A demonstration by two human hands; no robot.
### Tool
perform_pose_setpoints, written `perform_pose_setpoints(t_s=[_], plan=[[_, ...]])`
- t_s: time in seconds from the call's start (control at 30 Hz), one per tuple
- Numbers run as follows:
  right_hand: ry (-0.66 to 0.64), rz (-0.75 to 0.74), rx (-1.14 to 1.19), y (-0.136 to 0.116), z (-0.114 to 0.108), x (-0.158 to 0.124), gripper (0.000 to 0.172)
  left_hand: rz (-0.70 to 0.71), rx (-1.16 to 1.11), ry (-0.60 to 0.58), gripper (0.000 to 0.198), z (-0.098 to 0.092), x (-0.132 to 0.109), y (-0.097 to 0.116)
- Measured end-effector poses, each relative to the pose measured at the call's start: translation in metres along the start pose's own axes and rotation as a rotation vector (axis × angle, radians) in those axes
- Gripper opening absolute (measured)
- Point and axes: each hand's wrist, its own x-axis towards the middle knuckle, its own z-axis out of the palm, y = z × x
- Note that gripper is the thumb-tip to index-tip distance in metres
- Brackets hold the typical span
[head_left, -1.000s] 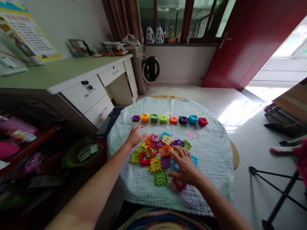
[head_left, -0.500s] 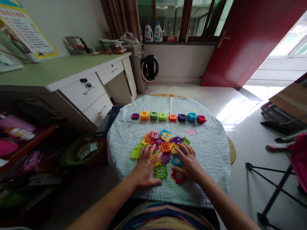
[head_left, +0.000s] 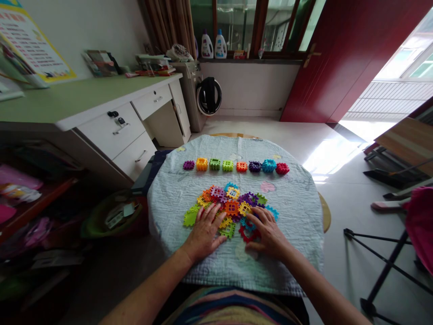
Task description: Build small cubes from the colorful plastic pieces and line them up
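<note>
Several colourful interlocking plastic building blocks lie in a loose heap on the cloth-covered round table point(head_left: 209, 266). My left hand point(head_left: 205, 230) rests palm down with spread fingers on the heap's near left side, beside a lime green block point(head_left: 191, 216) and a green windowed block point(head_left: 228, 230). My right hand point(head_left: 269, 232) lies over the near right side, fingers apart, by a yellow block point(head_left: 244, 208) and a red gear-shaped block point(head_left: 248, 235). An orange windowed block point(head_left: 232, 208) shows between the hands. Some pieces are hidden under my fingers.
Beyond the heap stands a row of several block cubes, from a purple one point(head_left: 188, 165) to a red one point(head_left: 282, 168). A desk point(head_left: 101, 97) is at the left, a washing machine point(head_left: 192, 92) behind. Folding chair legs point(head_left: 379, 271) stand at the right.
Both hands have pushed the near blocks away from me into a tighter heap; the green windowed block and the red gear-shaped block have moved forward. The view has shifted slightly.
</note>
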Motion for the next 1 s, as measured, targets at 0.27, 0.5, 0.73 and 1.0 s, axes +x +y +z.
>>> perform_pose_setpoints(t_s=[0.27,0.5,0.73,1.0], plan=[[-0.005,-0.063,-0.009,-0.045,0.009,0.020,0.085,-0.242,0.025,0.149,0.088,0.004,-0.017,-0.019],[0.038,-0.029,-0.038,-0.050,0.025,0.050,0.071,-0.348,0.009,0.124,0.087,0.018,-0.005,-0.025],[0.139,0.083,-0.059,-0.036,0.006,0.043,0.065,-0.215,-0.026,0.223,0.066,0.020,0.019,-0.028],[0.089,0.044,-0.109,0.008,0.006,-0.010,0.084,-0.267,-0.060,0.207,0.086,0.014,0.023,-0.068]])
